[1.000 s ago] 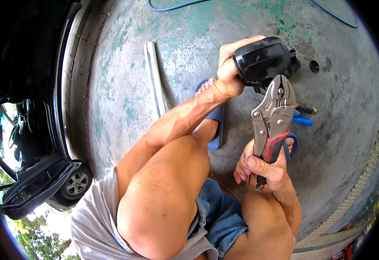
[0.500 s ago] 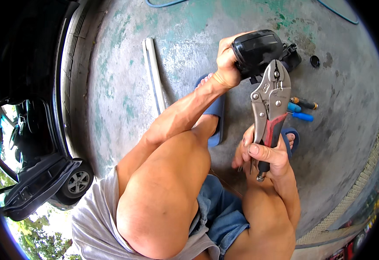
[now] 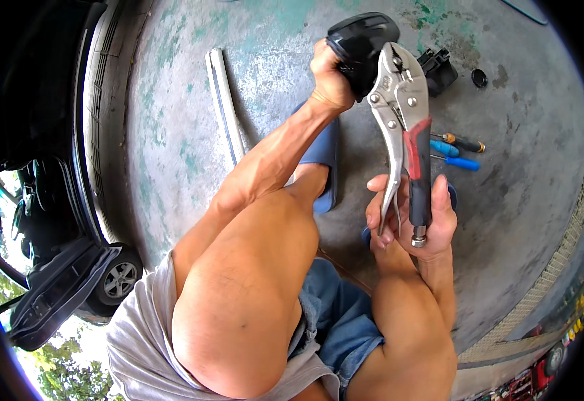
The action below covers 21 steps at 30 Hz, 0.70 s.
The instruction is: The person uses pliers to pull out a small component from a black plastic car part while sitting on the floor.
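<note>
My left hand is closed around a glossy black plastic housing, raised above the floor at the upper middle. My right hand holds silver locking pliers with a red and black handle grip. Its thumb and fingers are loosened around the lower handles, and the pliers point away from me. Their jaws overlap the housing's right edge in view; I cannot tell whether they touch it. Just right of the jaws, a black plastic part rests on the floor.
A round black cap and several screwdrivers, one with a blue handle, lie at right on the concrete floor. A long pale metal strip lies at left. A black car stands farther left. My knees and sandals are below my hands.
The housing has moved up and left in my left hand and turned. The pliers have also risen and tilted leftward, while my right hand's fingers have loosened on the handles. The view has shifted slightly.
</note>
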Available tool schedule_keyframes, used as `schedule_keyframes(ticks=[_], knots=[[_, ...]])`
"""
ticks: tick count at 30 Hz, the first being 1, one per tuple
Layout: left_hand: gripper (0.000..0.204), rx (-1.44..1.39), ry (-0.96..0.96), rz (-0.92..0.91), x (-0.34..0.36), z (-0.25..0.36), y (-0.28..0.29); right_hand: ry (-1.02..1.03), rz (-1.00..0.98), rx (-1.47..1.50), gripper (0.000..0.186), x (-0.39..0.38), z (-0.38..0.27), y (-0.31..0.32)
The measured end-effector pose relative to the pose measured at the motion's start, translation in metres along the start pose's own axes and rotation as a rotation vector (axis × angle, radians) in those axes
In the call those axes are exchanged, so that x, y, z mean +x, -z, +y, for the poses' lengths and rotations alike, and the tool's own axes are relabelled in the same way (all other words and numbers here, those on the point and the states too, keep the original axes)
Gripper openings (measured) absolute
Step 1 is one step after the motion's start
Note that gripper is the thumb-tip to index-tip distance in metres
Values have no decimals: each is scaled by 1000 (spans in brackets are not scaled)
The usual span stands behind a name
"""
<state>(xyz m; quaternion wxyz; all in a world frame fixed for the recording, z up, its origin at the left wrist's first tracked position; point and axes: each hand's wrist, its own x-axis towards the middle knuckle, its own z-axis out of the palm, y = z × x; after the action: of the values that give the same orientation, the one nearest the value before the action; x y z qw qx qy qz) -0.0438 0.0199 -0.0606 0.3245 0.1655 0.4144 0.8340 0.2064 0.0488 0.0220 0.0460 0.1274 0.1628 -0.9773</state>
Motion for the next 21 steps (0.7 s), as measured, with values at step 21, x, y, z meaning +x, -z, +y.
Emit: schedule_keyframes(ticks=[21], knots=[[33, 495, -615, -94, 20, 10, -32, -52, -140, 139, 66, -1, 1, -7]])
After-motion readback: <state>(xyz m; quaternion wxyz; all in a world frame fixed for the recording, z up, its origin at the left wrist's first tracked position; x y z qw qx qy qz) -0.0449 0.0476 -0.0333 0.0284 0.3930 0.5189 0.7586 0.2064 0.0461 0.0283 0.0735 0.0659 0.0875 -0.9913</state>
